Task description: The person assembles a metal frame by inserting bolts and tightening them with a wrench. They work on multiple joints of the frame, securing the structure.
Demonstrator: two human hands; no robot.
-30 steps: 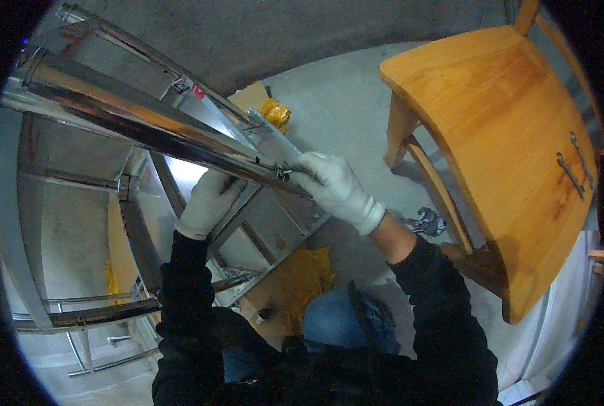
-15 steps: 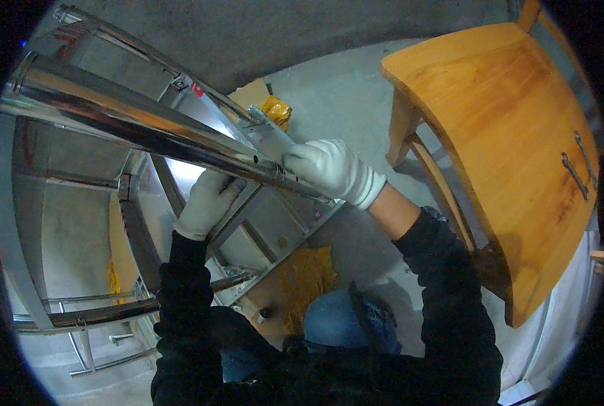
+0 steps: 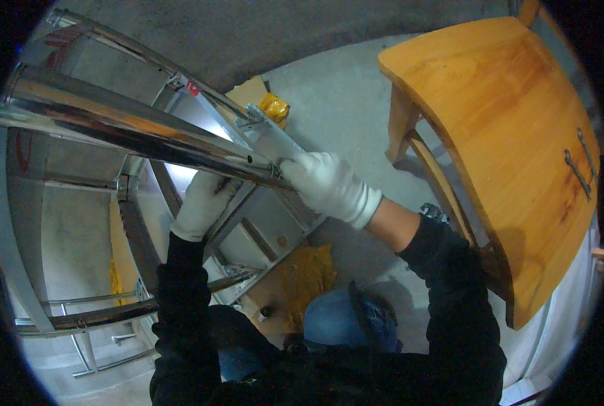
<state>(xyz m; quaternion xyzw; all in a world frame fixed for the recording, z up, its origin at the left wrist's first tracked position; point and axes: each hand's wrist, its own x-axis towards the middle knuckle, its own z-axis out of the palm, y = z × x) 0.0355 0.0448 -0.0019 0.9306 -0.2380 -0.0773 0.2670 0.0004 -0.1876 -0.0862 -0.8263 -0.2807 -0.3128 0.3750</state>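
A thick chrome tube [image 3: 132, 125] runs slantwise from the upper left to the middle, part of a metal frame [image 3: 139, 223] of bars and flat panels. At the tube's lower right end, my right hand [image 3: 332, 186], in a white knit glove, is closed over it, hiding the tip. A small hole and a thin piece of wire or fitting show just left of those fingers. Below the tube, my left hand [image 3: 204, 205], also gloved, has curled fingers against its underside; what they grip is hidden. A grey metal strip [image 3: 275, 132] extends behind the right hand.
At the right stands a wooden chair [image 3: 484, 122] with two wrenches [image 3: 578, 172] on its seat. Yellow wrapping [image 3: 275, 110] and cardboard [image 3: 251, 93] lie beyond the frame. Brown-yellow sheeting [image 3: 308, 274] is on the floor near my knees. A dark wall [image 3: 261, 30] rises at the back.
My right hand has shifted slightly left and down and covers the tube's end more. The tube's far left end sits a little lower in view. My left hand has barely moved.
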